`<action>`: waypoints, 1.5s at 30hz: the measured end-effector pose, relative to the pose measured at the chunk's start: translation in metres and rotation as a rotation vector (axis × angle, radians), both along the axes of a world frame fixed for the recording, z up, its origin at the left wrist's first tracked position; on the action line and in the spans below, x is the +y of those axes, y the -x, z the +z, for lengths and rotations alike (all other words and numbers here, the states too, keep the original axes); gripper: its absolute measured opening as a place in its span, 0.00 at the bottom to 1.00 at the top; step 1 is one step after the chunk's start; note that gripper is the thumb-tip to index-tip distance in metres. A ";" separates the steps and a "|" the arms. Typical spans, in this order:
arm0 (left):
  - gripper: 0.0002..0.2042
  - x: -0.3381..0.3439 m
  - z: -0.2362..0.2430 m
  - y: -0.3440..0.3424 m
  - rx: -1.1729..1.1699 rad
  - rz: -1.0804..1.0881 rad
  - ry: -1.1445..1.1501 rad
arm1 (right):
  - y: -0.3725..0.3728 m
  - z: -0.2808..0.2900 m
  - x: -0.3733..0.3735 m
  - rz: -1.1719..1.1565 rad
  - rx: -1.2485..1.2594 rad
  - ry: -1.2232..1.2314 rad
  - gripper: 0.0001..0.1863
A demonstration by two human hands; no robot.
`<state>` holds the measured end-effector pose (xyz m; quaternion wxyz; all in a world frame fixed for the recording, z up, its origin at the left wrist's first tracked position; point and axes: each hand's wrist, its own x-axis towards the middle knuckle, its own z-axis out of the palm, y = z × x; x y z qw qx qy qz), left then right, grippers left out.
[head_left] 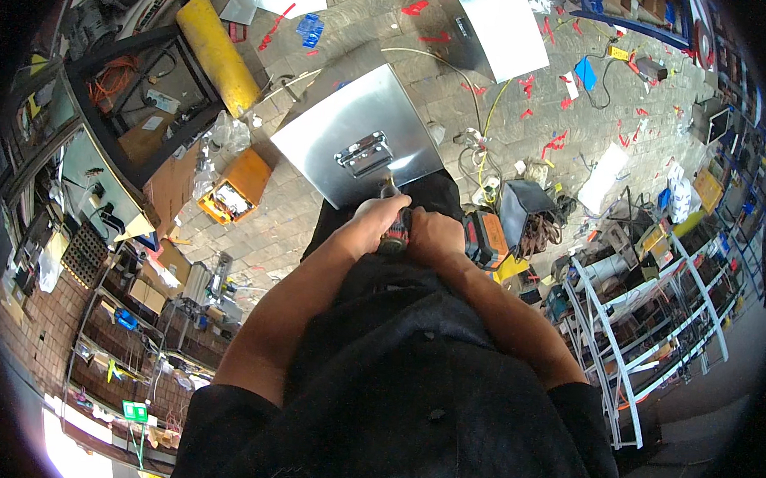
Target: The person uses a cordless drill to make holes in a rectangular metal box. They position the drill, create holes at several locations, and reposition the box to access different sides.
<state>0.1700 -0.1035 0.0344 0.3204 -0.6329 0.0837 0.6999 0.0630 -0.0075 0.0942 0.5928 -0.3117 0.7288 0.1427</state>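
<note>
Both of my hands are closed around a cordless drill (394,238) held in front of my body. My left hand (378,224) wraps the front of its body, thumb stretched forward. My right hand (439,236) grips the handle, and the battery pack (486,240), black and orange-red, sticks out to the right. The drill's nose points away from me at the near edge of a shiny metal box (354,118). Whether the tip touches the box I cannot tell. A metal handle (365,154) is mounted on the box's face.
Another metal box (495,30) stands farther off. To the left are an orange container (237,186) and a yellow cylinder (216,54). A dark bag (525,215), cables and a metal rack (610,334) are at right. Red and blue scraps litter the paved floor (358,24).
</note>
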 end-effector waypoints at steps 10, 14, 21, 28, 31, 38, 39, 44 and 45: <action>0.15 -0.004 0.004 -0.001 0.006 0.043 0.003 | 0.000 0.005 -0.006 0.009 0.022 0.014 0.15; 0.16 -0.005 0.003 -0.001 0.022 0.030 0.001 | 0.000 0.002 -0.004 0.036 0.033 0.020 0.14; 0.16 -0.006 0.001 -0.002 0.015 0.039 -0.023 | 0.003 0.000 -0.006 0.028 0.007 -0.001 0.15; 0.16 0.004 -0.009 -0.004 -0.003 0.055 0.008 | 0.001 -0.003 -0.005 0.031 0.010 -0.003 0.16; 0.15 0.007 -0.015 -0.008 -0.009 0.054 -0.020 | 0.001 -0.005 -0.004 0.012 0.005 -0.011 0.18; 0.16 0.001 -0.006 -0.003 0.016 0.010 -0.013 | 0.002 -0.005 -0.001 0.007 0.024 0.020 0.16; 0.16 0.000 -0.006 -0.004 0.017 0.015 -0.011 | 0.003 -0.006 -0.002 0.006 0.017 0.017 0.16; 0.16 -0.004 -0.002 -0.005 0.084 -0.014 0.013 | 0.004 -0.003 -0.006 0.007 0.000 0.024 0.15; 0.16 -0.004 -0.003 -0.008 0.142 -0.038 0.036 | 0.005 -0.002 -0.007 0.005 -0.005 0.012 0.15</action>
